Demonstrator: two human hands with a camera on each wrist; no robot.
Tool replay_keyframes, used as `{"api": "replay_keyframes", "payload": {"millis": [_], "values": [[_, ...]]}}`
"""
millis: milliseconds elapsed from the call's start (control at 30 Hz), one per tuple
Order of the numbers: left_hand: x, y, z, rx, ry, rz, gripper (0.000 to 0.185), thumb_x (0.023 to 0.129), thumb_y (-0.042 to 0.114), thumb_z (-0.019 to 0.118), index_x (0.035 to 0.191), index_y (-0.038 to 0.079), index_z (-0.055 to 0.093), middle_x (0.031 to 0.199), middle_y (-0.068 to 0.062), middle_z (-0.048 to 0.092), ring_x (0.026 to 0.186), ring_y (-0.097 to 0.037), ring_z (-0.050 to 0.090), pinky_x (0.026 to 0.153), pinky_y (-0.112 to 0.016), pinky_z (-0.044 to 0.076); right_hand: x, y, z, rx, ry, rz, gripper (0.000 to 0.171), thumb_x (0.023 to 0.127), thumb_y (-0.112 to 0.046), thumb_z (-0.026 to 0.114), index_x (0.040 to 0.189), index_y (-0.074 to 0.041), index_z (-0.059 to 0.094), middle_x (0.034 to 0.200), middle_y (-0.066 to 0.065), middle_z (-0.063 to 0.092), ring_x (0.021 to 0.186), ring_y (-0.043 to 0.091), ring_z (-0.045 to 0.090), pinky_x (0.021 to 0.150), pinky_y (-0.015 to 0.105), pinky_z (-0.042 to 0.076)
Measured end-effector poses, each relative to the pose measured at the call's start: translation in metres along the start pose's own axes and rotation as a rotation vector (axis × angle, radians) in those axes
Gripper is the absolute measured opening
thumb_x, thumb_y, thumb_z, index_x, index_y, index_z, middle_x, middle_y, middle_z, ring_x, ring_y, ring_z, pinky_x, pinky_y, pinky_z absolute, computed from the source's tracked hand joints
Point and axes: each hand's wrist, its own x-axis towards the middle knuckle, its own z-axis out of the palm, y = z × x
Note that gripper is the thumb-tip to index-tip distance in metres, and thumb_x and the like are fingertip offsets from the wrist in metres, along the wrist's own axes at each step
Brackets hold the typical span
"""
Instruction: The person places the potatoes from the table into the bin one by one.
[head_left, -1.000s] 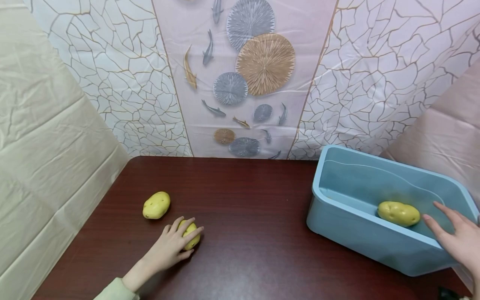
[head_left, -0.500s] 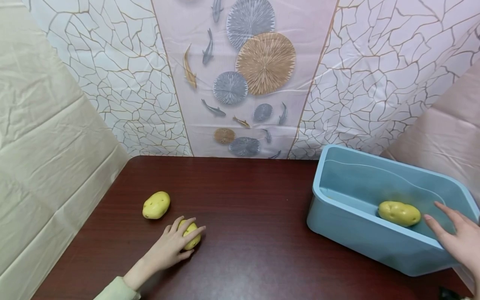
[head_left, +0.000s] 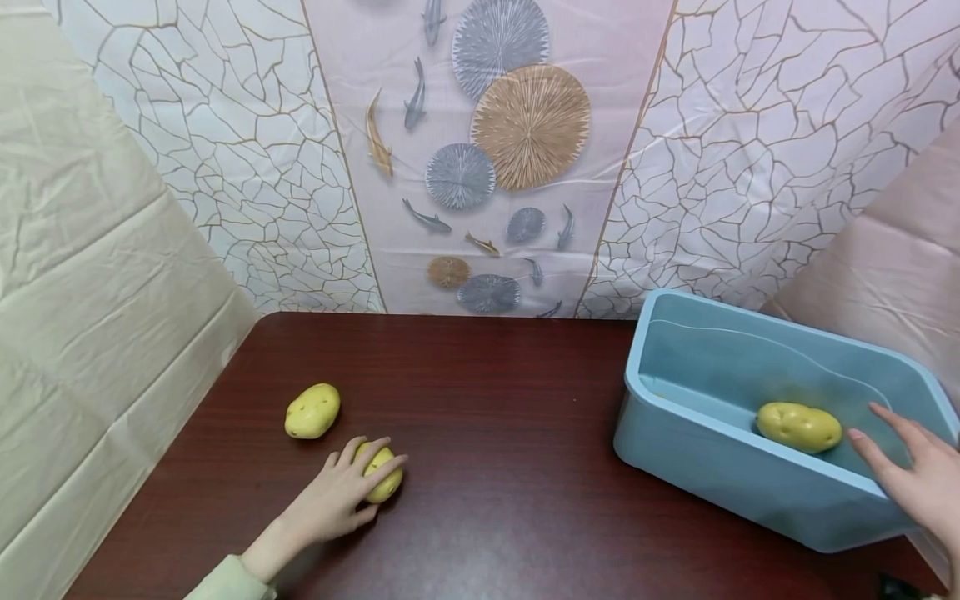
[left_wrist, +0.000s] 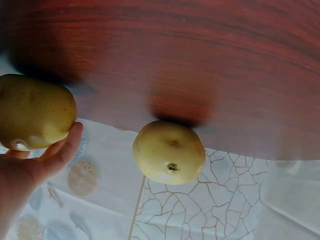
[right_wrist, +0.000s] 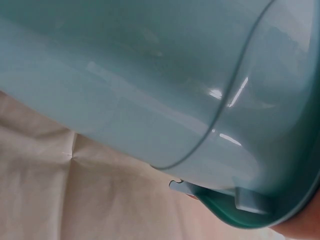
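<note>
My left hand (head_left: 333, 497) lies over a yellow potato (head_left: 384, 481) on the dark table, its fingers curled round it. The left wrist view shows this held potato (left_wrist: 35, 111) with fingertips against its side. A second potato (head_left: 312, 411) sits just behind and to the left, touched by nothing. My right hand (head_left: 918, 475) is at the right end of a blue bin (head_left: 720, 475), thumb and a finger spread over the rim into it. A third potato (head_left: 798, 427) lies on the bin's floor, near those fingertips but apart from them.
The brown table (head_left: 495, 400) ends at a patterned cloth (head_left: 480, 208) behind and a cream cloth (head_left: 112, 333) at the left. The bin stands at the table's right side, close to a beige cloth (head_left: 870, 283). Its wall fills most of the right wrist view.
The left hand's fingers have shifted very slightly on the potato, and the potato has turned or moved a touch. The right hand and the bin stay put.
</note>
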Motion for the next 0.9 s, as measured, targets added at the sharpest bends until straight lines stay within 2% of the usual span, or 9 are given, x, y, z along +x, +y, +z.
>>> {"api": "replay_keyframes", "payload": {"millis": [233, 533, 900], "values": [[0.0003, -0.0012, 0.0001, 0.013, 0.023, 0.004, 0.07, 0.061, 0.028, 0.077, 0.125, 0.019, 0.051, 0.123, -0.014, 0.048, 0.103, -0.031, 0.044, 0.066, -0.042, 0.042, -0.0018, -0.0017, -0.0016, 0.0, -0.011, 0.018, 0.075, 0.092, -0.051, 0.026, 0.139, 0.005, 0.011, 0.137, 0.038, 0.012, 0.124, 0.053, 0.016, 0.096, 0.062, 0.019], [0.0023, 0.0005, -0.0039, -0.009, 0.013, 0.007, 0.068, 0.061, 0.026, 0.078, 0.124, 0.02, 0.052, 0.12, -0.016, 0.048, 0.099, -0.032, 0.044, 0.067, -0.042, 0.045, -0.002, -0.0044, -0.0043, -0.005, -0.027, 0.025, 0.074, 0.092, -0.05, 0.026, 0.139, 0.005, 0.009, 0.137, 0.038, 0.012, 0.122, 0.054, 0.017, 0.094, 0.063, 0.02], [0.006, 0.0028, -0.007, 0.026, 0.021, 0.012, 0.068, 0.058, 0.029, 0.078, 0.122, 0.022, 0.054, 0.119, -0.014, 0.048, 0.104, -0.033, 0.047, 0.069, -0.045, 0.044, -0.0016, -0.002, -0.0031, 0.005, -0.016, 0.006, 0.074, 0.092, -0.05, 0.026, 0.138, 0.007, 0.012, 0.136, 0.039, 0.013, 0.122, 0.055, 0.016, 0.096, 0.064, 0.017]]}}
